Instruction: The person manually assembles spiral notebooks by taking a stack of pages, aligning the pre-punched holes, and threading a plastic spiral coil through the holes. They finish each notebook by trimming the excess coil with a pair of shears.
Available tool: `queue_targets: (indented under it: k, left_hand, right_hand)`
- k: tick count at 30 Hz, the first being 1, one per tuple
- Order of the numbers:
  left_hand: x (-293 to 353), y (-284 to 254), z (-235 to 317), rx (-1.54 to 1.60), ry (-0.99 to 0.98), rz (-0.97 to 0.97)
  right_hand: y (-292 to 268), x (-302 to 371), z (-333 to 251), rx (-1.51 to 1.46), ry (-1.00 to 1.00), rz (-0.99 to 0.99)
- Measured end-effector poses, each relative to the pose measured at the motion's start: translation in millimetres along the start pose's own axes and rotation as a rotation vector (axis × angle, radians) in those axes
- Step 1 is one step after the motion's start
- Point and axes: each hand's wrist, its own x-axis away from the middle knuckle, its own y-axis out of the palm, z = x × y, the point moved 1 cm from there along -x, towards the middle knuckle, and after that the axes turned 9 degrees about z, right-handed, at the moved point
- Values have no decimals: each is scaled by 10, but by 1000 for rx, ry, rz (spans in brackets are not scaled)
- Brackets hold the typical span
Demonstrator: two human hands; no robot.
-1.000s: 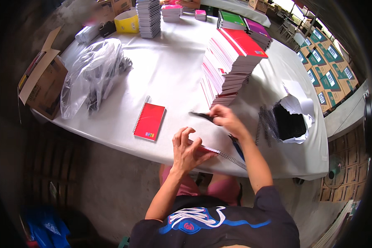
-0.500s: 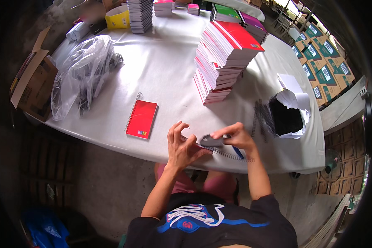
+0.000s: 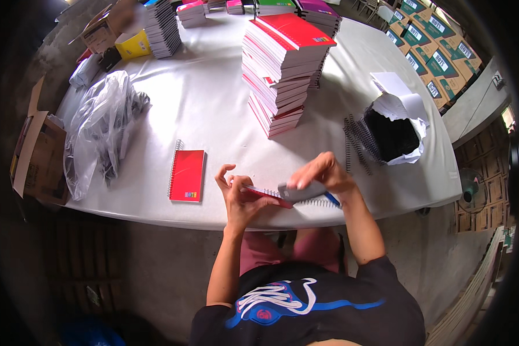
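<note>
Close to the table's front edge, my left hand grips a small red notebook tilted on its edge. A dark spiral binding coil runs along the notebook's edge and sticks out past it to the right. My right hand is closed on a flat grey object held against the coil; motion blur hides its exact kind. Beside that hand shows a narrow blue thing, partly covered. A finished-looking red spiral notebook lies flat to the left.
A tall stack of red notebooks stands mid-table. Loose black coils lie by a torn white paper wrap at right. A clear plastic bag and an open carton are at left, a yellow box at the back.
The view has shifted slightly. The grey object has moved a little along the coil with my right hand, and more of the coil shows at the notebook's edge. My left hand keeps its hold.
</note>
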Motion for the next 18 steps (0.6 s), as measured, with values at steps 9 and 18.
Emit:
queue_targets:
  k: [9, 18]
  left_hand:
    - [63, 99, -292, 312, -237, -23]
    - [108, 85, -300, 203, -156, -54]
  right_hand:
    - [172, -230, 80, 672, 140, -14]
    - [214, -365, 96, 560, 113, 89]
